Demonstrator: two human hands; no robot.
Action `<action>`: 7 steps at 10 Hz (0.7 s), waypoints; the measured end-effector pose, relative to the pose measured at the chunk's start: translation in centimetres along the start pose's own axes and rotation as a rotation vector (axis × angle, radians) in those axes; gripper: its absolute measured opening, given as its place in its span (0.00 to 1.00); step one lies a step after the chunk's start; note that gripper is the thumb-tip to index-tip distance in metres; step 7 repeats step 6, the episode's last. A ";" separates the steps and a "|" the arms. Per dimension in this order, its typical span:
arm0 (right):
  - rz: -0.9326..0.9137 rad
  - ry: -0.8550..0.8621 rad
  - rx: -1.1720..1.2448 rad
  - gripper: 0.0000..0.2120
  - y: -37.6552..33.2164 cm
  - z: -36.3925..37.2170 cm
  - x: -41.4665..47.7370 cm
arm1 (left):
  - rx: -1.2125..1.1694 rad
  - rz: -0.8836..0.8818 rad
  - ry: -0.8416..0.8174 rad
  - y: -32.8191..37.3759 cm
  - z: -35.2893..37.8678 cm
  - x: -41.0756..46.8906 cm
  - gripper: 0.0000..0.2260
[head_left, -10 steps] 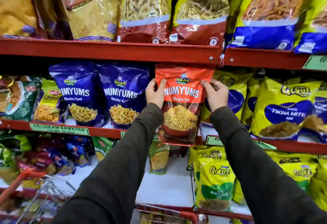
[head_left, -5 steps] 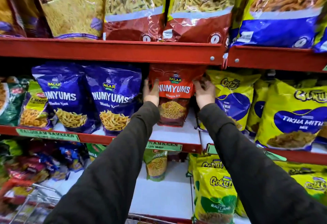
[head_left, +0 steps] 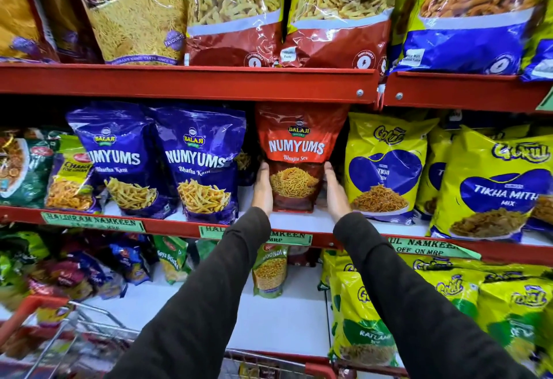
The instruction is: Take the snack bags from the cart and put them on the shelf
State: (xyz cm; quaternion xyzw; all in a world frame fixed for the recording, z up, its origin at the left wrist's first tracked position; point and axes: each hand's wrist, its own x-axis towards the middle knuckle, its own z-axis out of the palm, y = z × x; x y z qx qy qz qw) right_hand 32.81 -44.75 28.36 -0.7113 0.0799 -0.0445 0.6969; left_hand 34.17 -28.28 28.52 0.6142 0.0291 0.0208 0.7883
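An orange-red Numyums Bhujia Sev bag (head_left: 296,145) stands upright on the white middle shelf (head_left: 299,221), between two purple Numyums bags and a yellow Gokul bag. My left hand (head_left: 262,188) presses flat against the bag's lower left side. My right hand (head_left: 335,191) presses flat against its lower right side. Both palms clasp the bag near its base. Dark sleeves cover both arms. The wire cart (head_left: 89,339) with a red handle shows at the bottom left, its contents blurred.
Purple Numyums bags (head_left: 203,160) stand left of the red bag, yellow Gokul bags (head_left: 386,166) right of it. A red shelf rail (head_left: 185,82) runs just above the bag's top. Big bags fill the top shelf; the lower shelf holds small packets and yellow bags.
The red bag went from held in front of the shelf edge to standing deep on the middle shelf. Both hands slid from its upper corners down to its lower sides.
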 end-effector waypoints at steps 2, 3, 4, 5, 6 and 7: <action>-0.013 -0.026 0.072 0.27 -2.9 0.7 -7.6 | 0.192 0.124 0.041 -3.9 -3.1 1.1 0.33; -0.004 -0.025 0.071 0.28 -2.6 0.5 -8.9 | 0.209 0.129 0.025 -1.6 -3.5 -2.7 0.35; 0.004 -0.029 0.049 0.31 -2.6 0.8 -10.1 | 0.254 0.081 0.006 -1.4 -4.1 -3.9 0.35; 0.008 -0.036 0.053 0.28 -2.8 1.4 -11.0 | 0.298 0.092 -0.048 -0.8 -4.4 -4.8 0.33; 0.001 -0.031 0.058 0.19 -3.4 1.5 -11.8 | 0.409 0.146 -0.049 1.8 -3.5 -7.8 0.30; 0.001 -0.031 0.058 0.19 -3.4 1.5 -11.8 | 0.409 0.146 -0.049 1.8 -3.5 -7.8 0.30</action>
